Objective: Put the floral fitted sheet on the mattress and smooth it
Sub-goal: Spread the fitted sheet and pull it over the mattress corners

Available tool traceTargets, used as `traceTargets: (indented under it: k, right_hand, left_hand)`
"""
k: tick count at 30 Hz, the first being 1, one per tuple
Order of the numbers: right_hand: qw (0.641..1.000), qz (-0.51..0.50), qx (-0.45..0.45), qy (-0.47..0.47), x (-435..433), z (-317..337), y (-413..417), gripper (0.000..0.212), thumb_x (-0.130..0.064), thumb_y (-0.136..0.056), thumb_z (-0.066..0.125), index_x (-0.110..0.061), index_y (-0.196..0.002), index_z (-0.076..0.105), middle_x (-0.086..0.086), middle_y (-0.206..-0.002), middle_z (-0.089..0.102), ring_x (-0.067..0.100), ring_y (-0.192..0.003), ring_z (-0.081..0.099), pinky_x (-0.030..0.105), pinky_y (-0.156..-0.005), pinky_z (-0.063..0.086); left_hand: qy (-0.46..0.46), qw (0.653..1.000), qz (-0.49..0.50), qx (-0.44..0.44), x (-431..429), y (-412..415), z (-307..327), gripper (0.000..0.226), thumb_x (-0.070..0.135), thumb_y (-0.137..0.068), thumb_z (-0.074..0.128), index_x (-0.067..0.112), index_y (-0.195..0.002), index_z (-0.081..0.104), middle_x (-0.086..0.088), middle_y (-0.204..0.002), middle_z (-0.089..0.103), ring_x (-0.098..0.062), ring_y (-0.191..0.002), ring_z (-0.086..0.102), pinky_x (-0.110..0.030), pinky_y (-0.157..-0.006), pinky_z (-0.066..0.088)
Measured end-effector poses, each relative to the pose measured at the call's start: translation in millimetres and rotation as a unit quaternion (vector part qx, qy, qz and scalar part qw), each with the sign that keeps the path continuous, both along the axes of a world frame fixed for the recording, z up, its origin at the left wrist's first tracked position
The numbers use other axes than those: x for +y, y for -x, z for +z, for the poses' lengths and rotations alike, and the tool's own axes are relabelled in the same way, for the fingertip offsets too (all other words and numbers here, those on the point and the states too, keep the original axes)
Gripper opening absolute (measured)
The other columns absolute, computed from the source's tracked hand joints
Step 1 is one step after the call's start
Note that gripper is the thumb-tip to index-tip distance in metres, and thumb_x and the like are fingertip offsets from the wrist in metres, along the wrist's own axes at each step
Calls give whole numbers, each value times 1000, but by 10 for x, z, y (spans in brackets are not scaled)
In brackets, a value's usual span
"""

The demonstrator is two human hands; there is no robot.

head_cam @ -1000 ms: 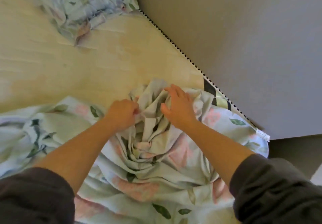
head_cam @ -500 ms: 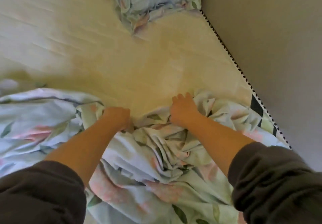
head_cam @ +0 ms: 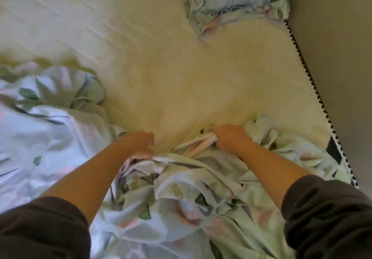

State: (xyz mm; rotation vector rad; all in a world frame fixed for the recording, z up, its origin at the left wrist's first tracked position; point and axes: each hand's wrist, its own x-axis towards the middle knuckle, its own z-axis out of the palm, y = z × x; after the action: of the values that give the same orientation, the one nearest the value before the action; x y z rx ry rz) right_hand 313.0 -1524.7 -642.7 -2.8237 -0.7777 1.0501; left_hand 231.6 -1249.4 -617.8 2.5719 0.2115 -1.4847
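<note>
— Where's the sheet (head_cam: 181, 198)?

— Bunched at the near end of the mattress (head_cam: 171, 73), which is mostly bare. The right hand (head_cam: 231, 140) grips a twisted fold. The left hand (head_cam: 138, 143) is curled at the sheet's edge and seems to pinch it too, though blur makes that unsure.

— What could go wrong?

— Pulling forward on a twisted fold may drag the wrong edge. Then the corner by the wall (head_cam: 332, 67) wouldn't seat.

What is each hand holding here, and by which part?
The floral fitted sheet: right hand grips a bunched fold of its edge; left hand seemingly grips the edge beside it.
</note>
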Motion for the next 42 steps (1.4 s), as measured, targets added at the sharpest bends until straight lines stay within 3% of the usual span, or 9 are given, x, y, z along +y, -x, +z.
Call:
traceTargets:
  k: [3,7,14,17,20,26,29,32,42]
  right_hand:
    - [992,-91,-77,-44,-60,149,-354,25,-28,-94,42,-23,-109,60,5,-114,64,27,-99,60,35,-76,46]
    - [958,-225,-167,-54,-292,503,-960,23,-22,-92,40,-20,-104,60,10,-112,63,32,-99,59,36,-75,44]
    - [854,-410,-260,-188,-550,1180,-1969,48,-28,-96,45,-10,-139,36,24,-141,39,43,-123,42,48,-91,39]
    - [903,-357,-215,-104,-523,1137,-1887,84,-38,-92,56,-26,-153,0,16,-159,-3,42,-144,4,56,-109,24]
    - [940,-266,-209,-43,-441,769,-1594,89,-32,-92,58,-32,-151,-9,9,-160,-15,37,-146,-6,60,-110,22]
    - [980,-138,-142,-25,-558,81,-741,60,-28,-92,51,-24,-146,25,7,-157,15,30,-139,24,49,-101,41]
    - [973,-190,-133,5,-813,-99,-501,60,-40,-94,46,-24,-147,23,9,-155,19,30,-140,23,56,-104,33]
    - [962,-224,-149,40,-1104,-180,-342,67,-48,-93,40,-20,-150,18,10,-157,18,31,-142,19,60,-111,20]
    - [938,250,-210,-114,-317,-169,730,74,-55,-76,58,-28,-142,40,8,-151,37,29,-135,41,59,-103,33]
  left_hand:
    - [29,998,-54,16,11,9,-22,58,53,-68,62,34,-119,44,10,-114,54,-19,-101,56,-33,-87,45]
    - [-121,989,-80,40,85,-143,95,31,42,-78,61,19,-98,64,0,-92,62,-22,-91,61,-34,-89,51]
    - [-179,830,195,-490,353,-1517,1003,56,20,-85,55,12,-135,32,-23,-123,52,-43,-111,51,-51,-85,41]
    - [-217,881,50,-418,105,-1593,894,92,36,-87,60,18,-151,-4,-19,-156,10,-38,-143,15,-59,-109,20]
    - [-184,901,-90,-383,-269,-1369,468,68,25,-91,51,19,-150,16,-13,-156,16,-30,-142,21,-50,-110,25]
    - [-11,947,-142,-286,-706,-547,-213,33,26,-87,53,12,-117,55,-7,-113,59,-27,-100,58,-35,-84,46]
    - [-96,912,-43,-396,-570,-284,-373,20,24,-85,59,6,-95,60,-13,-89,61,-31,-77,59,-40,-68,48]
    - [-193,925,45,-325,-358,30,-466,34,30,-85,60,0,-100,58,-18,-94,59,-35,-85,58,-44,-71,47]
    - [-122,953,-73,-267,-441,82,-605,28,16,-97,43,26,-123,52,7,-103,64,-15,-86,66,-27,-70,48]
